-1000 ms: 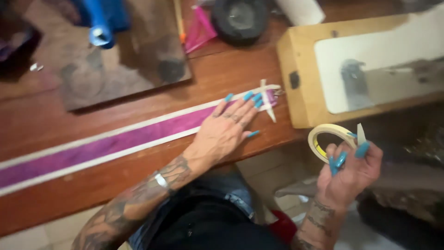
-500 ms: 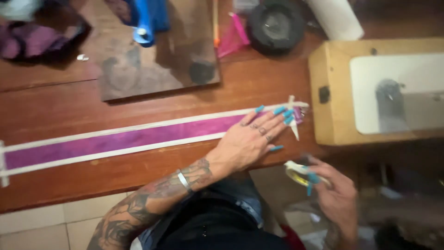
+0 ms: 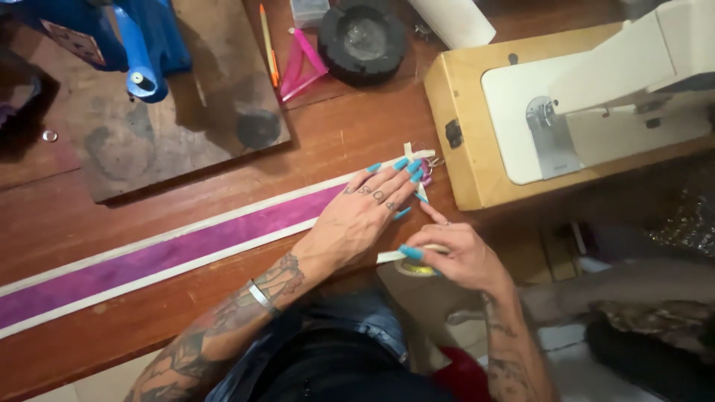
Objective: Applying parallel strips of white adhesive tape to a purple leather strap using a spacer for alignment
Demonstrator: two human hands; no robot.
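Note:
A long purple strip (image 3: 171, 253) with white tape along both edges lies diagonally across the wooden table (image 3: 350, 134). My left hand (image 3: 365, 216) presses flat on the strip's right end, fingers spread, long blue nails pointing to a crossed piece of tape there. My right hand (image 3: 454, 257) is at the table's front edge just right of it, holding a roll of pale tape (image 3: 413, 264), index finger stretched toward the strip's end.
A white sewing machine (image 3: 596, 112) sits in a tan wooden base (image 3: 462, 171) at the right. A dark board (image 3: 186, 119) with a blue clamp (image 3: 141, 45) lies at back left. A black round dish (image 3: 363, 41), pink triangle and orange pen are behind.
My right hand has come up from below the table with the tape roll to the table edge beside my left hand. The view has shifted left and nearer the sewing machine.

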